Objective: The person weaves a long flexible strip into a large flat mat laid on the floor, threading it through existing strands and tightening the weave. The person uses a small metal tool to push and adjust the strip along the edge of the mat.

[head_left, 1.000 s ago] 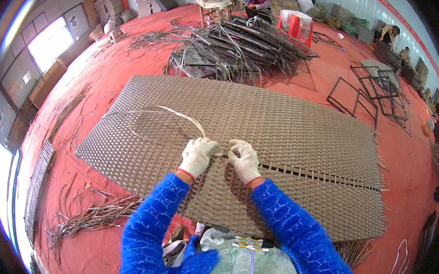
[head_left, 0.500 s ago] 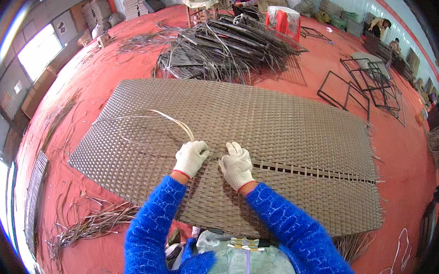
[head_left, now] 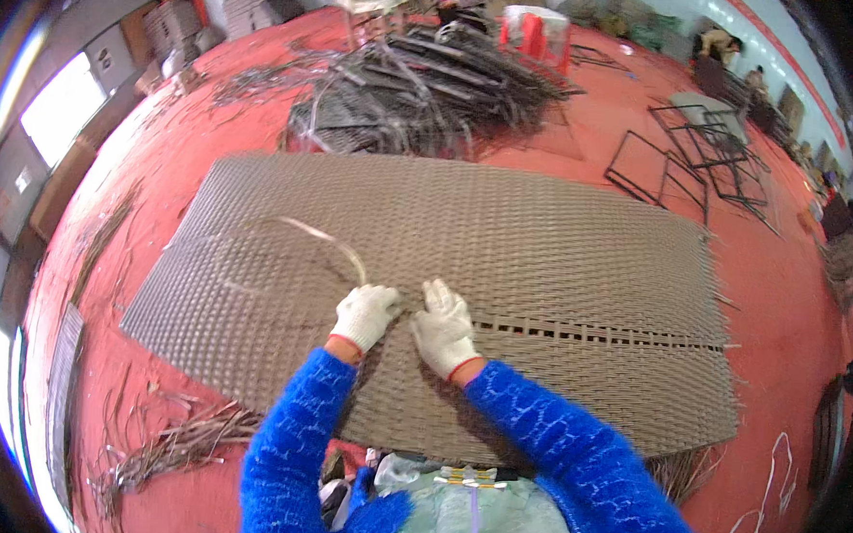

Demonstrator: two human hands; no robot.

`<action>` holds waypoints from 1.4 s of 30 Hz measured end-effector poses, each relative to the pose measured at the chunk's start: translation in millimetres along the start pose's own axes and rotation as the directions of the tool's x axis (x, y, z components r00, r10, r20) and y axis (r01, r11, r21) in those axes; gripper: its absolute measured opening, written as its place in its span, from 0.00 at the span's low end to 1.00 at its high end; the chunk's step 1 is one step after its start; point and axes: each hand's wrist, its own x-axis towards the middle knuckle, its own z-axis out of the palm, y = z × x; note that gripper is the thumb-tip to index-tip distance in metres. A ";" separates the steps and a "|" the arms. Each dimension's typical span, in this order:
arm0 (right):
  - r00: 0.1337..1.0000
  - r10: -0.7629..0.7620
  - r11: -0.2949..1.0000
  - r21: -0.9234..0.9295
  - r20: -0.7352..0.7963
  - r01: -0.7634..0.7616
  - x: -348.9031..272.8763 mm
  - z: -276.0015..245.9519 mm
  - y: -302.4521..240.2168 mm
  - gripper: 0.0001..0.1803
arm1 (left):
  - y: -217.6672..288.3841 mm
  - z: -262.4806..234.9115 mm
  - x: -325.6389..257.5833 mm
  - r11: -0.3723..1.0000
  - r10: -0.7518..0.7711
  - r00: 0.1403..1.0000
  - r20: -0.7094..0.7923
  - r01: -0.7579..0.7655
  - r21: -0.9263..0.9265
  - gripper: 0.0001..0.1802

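Window light is recorded at the far left edge, with stacked cardboard boxes (head_left: 173, 36) beyond the red floor (head_left: 792, 286).

1. Loose brown strip offcuts (head_left: 171, 441), scattered on the floor at lower left, just beside the mat's near corner.
2. Large flat brown woven wicker mat (head_left: 543, 244), laid on the floor and spanning most of the view. An unfilled row of gaps (head_left: 597, 333) is seen running rightward from the hands to the mat's right edge.
3. Pale loose weaving strip (head_left: 324, 237), arched above the mat surface, its near end led down into the left hand.
4. Left hand (head_left: 366, 314), in a white knit glove with red cuff, closed around the strip's end at the mat surface.
5. Right hand (head_left: 444, 327), gloved alike, laid flat with fingers spread on the weave just beside the left; nothing is gripped.
6. Heap of dark rods and strips (head_left: 426, 83), well apart at top centre.
7. Black wire frames (head_left: 702, 156), at upper right.

Step judged in hand: the strip is being threaded into the weave at the start of the open row. The next move would call for the strip to be passed over and under along that row, with the weave held flat.
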 end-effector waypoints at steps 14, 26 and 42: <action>0.929 0.294 0.914 0.350 -0.224 -0.204 26.3 39.8 -0.5 0.15 | -0.4 28.0 -3.2 0.990 0.032 0.970 -0.240 -0.064 -0.127 0.07; 0.917 0.101 0.995 0.018 -0.387 -0.102 4.8 3.0 9.7 0.28 | 28.8 28.7 1.3 0.956 0.171 0.962 -0.213 -0.215 -0.200 0.10; 0.988 0.152 0.988 -0.009 0.020 -0.152 -10.8 16.8 28.8 0.18 | 59.6 1.5 2.7 0.997 -0.046 0.998 -0.041 0.044 -0.066 0.08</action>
